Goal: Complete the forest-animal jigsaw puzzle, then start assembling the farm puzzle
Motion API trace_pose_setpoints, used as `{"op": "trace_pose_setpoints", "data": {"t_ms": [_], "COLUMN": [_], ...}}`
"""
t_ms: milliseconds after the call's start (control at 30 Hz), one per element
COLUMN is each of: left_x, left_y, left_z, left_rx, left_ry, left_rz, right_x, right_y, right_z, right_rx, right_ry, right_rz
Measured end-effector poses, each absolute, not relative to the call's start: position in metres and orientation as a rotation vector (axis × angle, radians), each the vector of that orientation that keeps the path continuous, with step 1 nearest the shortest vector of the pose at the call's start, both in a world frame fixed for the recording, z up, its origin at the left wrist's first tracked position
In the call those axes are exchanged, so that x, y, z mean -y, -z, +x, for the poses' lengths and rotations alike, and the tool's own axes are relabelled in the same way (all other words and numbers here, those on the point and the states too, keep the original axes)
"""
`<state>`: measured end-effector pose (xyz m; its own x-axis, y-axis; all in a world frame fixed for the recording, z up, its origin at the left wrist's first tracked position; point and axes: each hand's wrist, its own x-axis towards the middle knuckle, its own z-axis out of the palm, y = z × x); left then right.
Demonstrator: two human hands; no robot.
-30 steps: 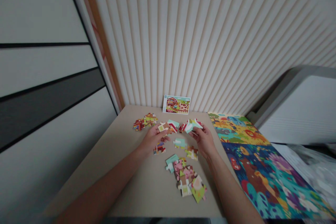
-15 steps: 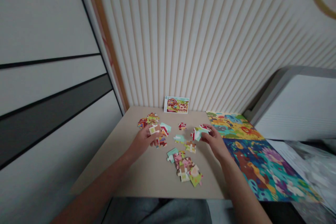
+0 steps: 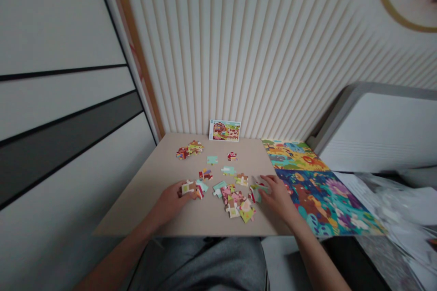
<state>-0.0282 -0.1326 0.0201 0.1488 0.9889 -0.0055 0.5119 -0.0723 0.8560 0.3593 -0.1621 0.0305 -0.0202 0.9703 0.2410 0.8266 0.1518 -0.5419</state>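
Observation:
My left hand (image 3: 172,201) is closed on puzzle pieces at the left front of the table, thumb on top. A brown and cream puzzle piece (image 3: 188,188) shows in its grip, beside a light blue and red piece (image 3: 200,188). My right hand (image 3: 278,194) has thumb and fingers around red, white and green puzzle pieces (image 3: 254,194), low over the table and partly covered by the fingers. Between both hands lies a joined cluster of pink, green and cream pieces (image 3: 235,200). Loose behind it are a light blue piece (image 3: 228,170) and a tan piece (image 3: 242,179).
A farm picture card (image 3: 224,130) leans against the ribbed wall at the back. A pile of pieces (image 3: 190,149) sits back left, near a red barn piece (image 3: 232,156) and a plain light blue piece (image 3: 212,160). Two colourful pictures (image 3: 300,157) lie along the right.
Both hands have come down and nearer to me with their pieces. A plain light blue piece and a red and purple piece now lie uncovered where my left hand was.

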Motion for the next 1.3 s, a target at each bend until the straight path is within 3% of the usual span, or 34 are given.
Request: {"op": "trace_pose_setpoints", "data": {"t_ms": [233,367,533,900,1033,1300], "left_x": [0.128,0.129,0.13,0.148,0.145,0.133], "left_y": [-0.012,-0.013,-0.019,-0.018,-0.013,0.0], "left_z": [-0.045,-0.055,-0.034,0.079,0.08,0.053], "left_rx": [-1.675,-1.779,-1.935,-1.352,-1.294,-1.159], "left_ry": [-0.611,-0.45,-0.5,-0.729,-0.764,-0.749], "left_rz": [1.937,2.047,2.186,2.429,2.387,2.224], "right_x": [0.188,0.185,0.184,0.176,0.167,0.163], "right_y": [-0.041,-0.033,-0.028,-0.025,-0.022,-0.022], "right_z": [0.294,0.291,0.302,0.329,0.352,0.365], "right_rx": [2.205,2.121,1.915,1.388,1.168,1.239], "right_ry": [-0.504,-0.492,-0.728,-0.793,-0.804,-0.708], "right_rz": [-1.603,-1.671,-1.605,-1.49,-1.466,-1.541]}}
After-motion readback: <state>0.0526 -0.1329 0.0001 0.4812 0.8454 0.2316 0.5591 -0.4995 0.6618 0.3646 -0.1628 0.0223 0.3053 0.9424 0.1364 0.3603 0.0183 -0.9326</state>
